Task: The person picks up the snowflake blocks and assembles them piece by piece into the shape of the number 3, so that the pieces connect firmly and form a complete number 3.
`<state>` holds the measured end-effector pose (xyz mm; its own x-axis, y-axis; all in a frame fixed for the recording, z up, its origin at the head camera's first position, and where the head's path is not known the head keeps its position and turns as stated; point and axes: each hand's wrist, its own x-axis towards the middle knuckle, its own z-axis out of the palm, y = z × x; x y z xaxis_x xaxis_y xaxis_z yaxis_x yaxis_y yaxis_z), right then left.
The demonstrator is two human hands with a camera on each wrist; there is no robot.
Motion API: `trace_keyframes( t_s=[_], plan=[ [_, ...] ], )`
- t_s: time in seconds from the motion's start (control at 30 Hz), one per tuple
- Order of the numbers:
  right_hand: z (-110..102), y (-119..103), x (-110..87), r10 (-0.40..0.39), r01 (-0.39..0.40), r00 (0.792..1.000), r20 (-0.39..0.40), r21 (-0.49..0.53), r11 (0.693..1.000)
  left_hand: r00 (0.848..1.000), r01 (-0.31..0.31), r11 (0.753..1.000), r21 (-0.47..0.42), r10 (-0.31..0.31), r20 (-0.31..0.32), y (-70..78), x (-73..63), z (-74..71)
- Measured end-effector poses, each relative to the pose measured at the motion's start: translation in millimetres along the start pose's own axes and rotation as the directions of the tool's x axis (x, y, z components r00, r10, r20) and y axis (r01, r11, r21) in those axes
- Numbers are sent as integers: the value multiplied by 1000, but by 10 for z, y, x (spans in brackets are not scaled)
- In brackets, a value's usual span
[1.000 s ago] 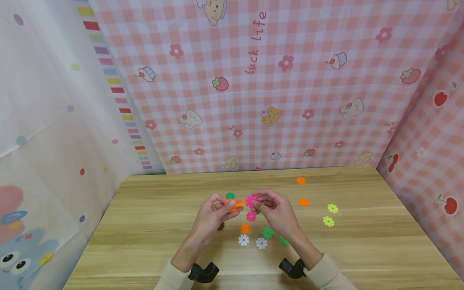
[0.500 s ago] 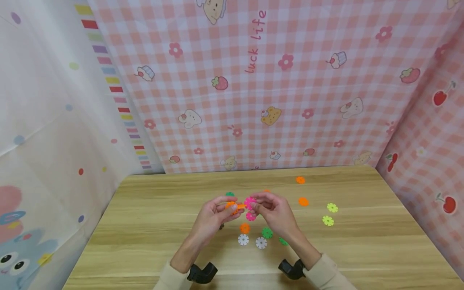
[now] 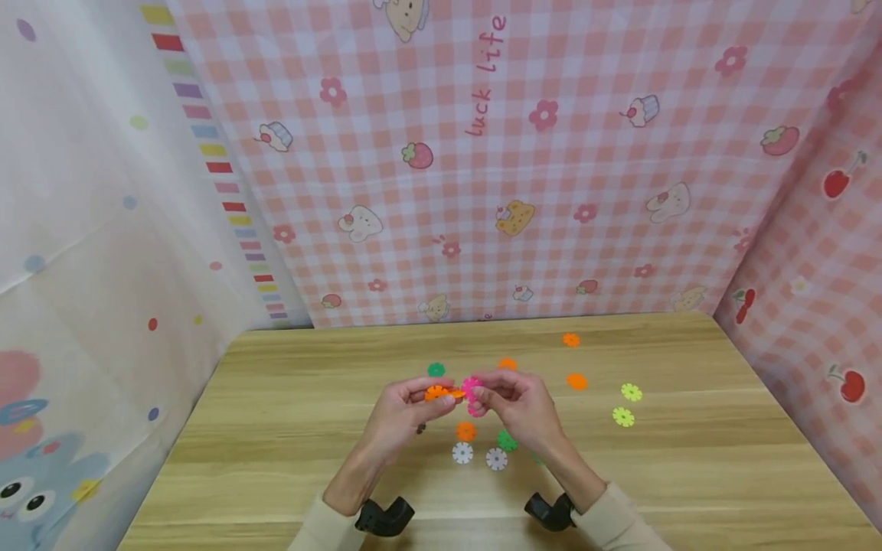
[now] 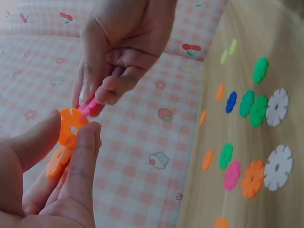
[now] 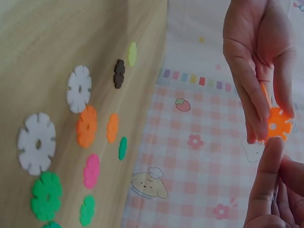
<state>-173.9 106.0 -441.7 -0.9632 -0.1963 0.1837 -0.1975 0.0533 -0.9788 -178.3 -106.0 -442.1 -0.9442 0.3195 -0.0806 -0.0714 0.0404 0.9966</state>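
My left hand (image 3: pixel 406 415) pinches two joined orange snowflake discs, notched flat plastic pieces, above the middle of the table. In the left wrist view the upper orange disc (image 4: pixel 69 124) lies between thumb and fingertips, with the lower orange disc (image 4: pixel 58 159) set at an angle to it. My right hand (image 3: pixel 529 409) pinches a pink snowflake disc (image 4: pixel 87 108) between thumb and fingers, its edge right at the rim of the upper orange disc. In the right wrist view, my right fingertips cover the pink disc beside the orange disc (image 5: pixel 281 124).
Loose discs lie flat on the wooden table (image 3: pixel 289 444): two white discs (image 3: pixel 462 453), a green disc (image 3: pixel 507 441) and an orange disc (image 3: pixel 465 431) near my hands. Two yellow discs (image 3: pixel 623 417) are to the right. A checked cloth (image 3: pixel 586 252) hangs behind the table.
The pink disc has shifted slightly left, against the orange pieces, as my right hand came closer. My left fingers have changed their hold, showing more of one orange disc.
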Motion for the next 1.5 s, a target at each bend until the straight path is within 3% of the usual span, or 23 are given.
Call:
trace_keyframes(
  t_s=[0.27, 0.6, 0.8, 0.9, 1.17, 1.37, 1.5],
  plan=[
    [75, 31, -8, -1, 2, 1000, -21, 33, 999, 1000, -3, 1000, -27, 2, -14, -19, -3, -18],
    [136, 116, 70, 1, -3, 995, 98, 18, 1000, 994, -19, 997, 73, 11, 107, -17, 1, -150],
    [229, 294, 169, 59, -67, 988, 143, 54, 996, 999, 5, 983, 181, -12, 34, -74, -45, -340],
    [302, 408, 216, 130, -140, 976, 173, 48, 989, 1000, 7, 981, 194, -11, 19, -80, -70, -454],
    [560, 627, 351, 247, -252, 942, 227, -5, 968, 1000, 7, 988, 157, -6, -10, -57, -75, -635],
    [726, 748, 396, 273, -248, 937, 219, -136, 959, 1000, -3, 991, 137, 1, 9, -56, -87, -685],
    [819, 747, 385, 288, -232, 937, 200, -262, 937, 1000, 9, 994, 112, -8, -3, -49, -109, -704]
  ],
)
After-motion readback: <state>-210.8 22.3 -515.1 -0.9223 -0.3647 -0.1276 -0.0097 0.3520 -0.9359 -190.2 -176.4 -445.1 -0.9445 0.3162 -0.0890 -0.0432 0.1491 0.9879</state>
